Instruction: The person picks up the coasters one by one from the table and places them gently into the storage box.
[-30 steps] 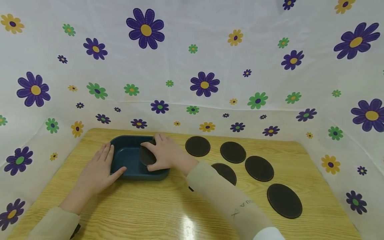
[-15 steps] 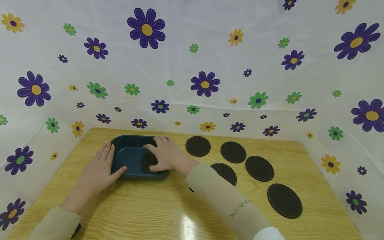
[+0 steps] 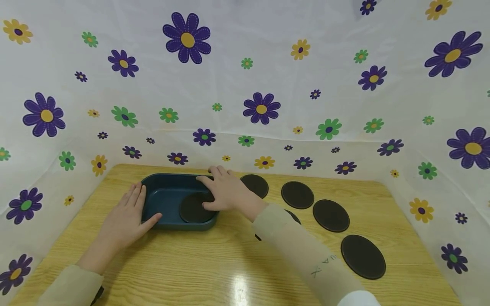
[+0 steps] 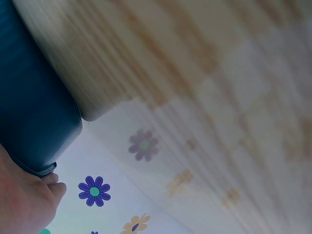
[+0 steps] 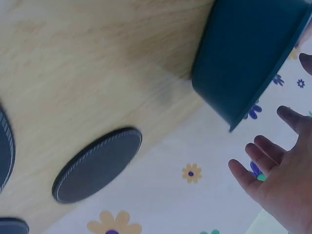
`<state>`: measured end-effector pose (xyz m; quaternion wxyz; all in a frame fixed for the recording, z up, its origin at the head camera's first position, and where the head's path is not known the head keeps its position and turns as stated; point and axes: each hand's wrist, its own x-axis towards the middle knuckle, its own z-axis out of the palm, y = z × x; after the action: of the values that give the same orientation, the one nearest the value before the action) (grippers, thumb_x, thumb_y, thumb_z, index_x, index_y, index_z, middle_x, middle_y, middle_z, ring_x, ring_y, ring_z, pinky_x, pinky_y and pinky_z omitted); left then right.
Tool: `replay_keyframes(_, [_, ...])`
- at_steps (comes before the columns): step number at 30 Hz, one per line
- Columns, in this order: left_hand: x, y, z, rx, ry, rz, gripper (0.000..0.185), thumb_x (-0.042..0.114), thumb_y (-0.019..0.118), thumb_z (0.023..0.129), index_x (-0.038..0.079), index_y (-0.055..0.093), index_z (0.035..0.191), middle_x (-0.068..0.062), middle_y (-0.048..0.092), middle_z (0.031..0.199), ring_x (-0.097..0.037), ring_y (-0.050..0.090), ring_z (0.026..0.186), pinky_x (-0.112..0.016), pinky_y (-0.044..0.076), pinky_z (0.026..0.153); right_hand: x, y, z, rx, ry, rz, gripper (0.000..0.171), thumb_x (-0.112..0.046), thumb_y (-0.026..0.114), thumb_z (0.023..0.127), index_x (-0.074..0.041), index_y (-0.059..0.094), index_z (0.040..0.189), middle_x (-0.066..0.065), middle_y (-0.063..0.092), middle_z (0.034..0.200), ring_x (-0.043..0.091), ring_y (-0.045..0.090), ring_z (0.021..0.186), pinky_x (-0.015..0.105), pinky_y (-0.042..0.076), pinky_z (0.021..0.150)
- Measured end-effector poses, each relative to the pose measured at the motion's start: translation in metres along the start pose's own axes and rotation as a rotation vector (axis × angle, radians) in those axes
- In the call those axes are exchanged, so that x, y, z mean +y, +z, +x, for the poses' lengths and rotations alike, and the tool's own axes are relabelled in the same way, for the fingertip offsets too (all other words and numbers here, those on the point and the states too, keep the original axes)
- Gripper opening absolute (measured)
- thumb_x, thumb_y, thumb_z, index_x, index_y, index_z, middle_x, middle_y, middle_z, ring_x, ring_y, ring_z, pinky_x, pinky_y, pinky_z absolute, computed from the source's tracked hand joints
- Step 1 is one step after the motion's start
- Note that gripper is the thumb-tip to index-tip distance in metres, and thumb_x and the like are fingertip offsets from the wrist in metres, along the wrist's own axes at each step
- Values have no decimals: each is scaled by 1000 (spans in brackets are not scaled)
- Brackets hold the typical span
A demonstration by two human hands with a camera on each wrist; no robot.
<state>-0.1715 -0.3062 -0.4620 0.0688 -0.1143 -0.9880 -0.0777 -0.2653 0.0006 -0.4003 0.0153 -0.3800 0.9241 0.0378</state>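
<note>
A dark blue rectangular tray [image 3: 162, 202] with rounded corners stands at the back left of the table. Inside its right end lies a thin black round coaster [image 3: 193, 208], flat on the bottom and partly covered by my right hand. My left hand [image 3: 124, 216] rests along the tray's left side, fingers straight and thumb spread toward the front rim. Over the tray's right edge is my right hand [image 3: 229, 189], fingers spread and holding nothing. In the right wrist view, that hand [image 5: 282, 170] appears beside the tray's outer wall [image 5: 243, 63], with a gap between them.
Several more black coasters lie to the right, among them one at the back [image 3: 297, 195], one farther right [image 3: 331, 216] and one nearest the front [image 3: 363, 256]. My right forearm partly hides another [image 3: 294, 217]. A flowered cloth [image 3: 229, 76] surrounds the wooden table [image 3: 183, 263].
My right hand let the coaster down into the tray, released it and moved up and right to the tray's edge. The left hand has stayed in place.
</note>
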Motion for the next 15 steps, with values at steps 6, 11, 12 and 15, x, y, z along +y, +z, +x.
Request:
replay_keyframes(6, [1, 0, 0, 0, 5, -5, 105, 64, 56, 103, -16, 20, 162, -36, 19, 171, -52, 21, 161, -65, 28, 129, 16, -8, -15, 21, 26, 19, 75, -59, 61, 100, -29, 38, 165, 13, 39, 165, 32, 40, 152, 53, 42, 123])
replay_keyframes(11, [1, -1, 0, -7, -2, -10, 105, 64, 55, 103, -15, 20, 163, -36, 19, 171, -52, 21, 161, -65, 27, 129, 33, -7, -23, 29, 52, 19, 73, -55, 62, 101, -27, 40, 164, 15, 39, 165, 34, 38, 152, 56, 41, 122])
replay_keyframes(12, [1, -1, 0, -10, -4, -12, 105, 64, 55, 103, -15, 20, 163, -36, 18, 172, -52, 20, 161, -64, 27, 129, 36, -7, -24, 28, 59, 22, 73, -54, 62, 101, -27, 39, 164, 15, 39, 166, 34, 38, 153, 56, 41, 123])
replay_keyframes(15, [1, -1, 0, -9, -3, -11, 105, 64, 55, 103, -15, 19, 163, -36, 18, 172, -52, 21, 160, -64, 27, 129, 46, -4, -28, 28, 76, 37, 72, -52, 61, 101, -26, 39, 165, 16, 39, 165, 36, 38, 152, 59, 39, 124])
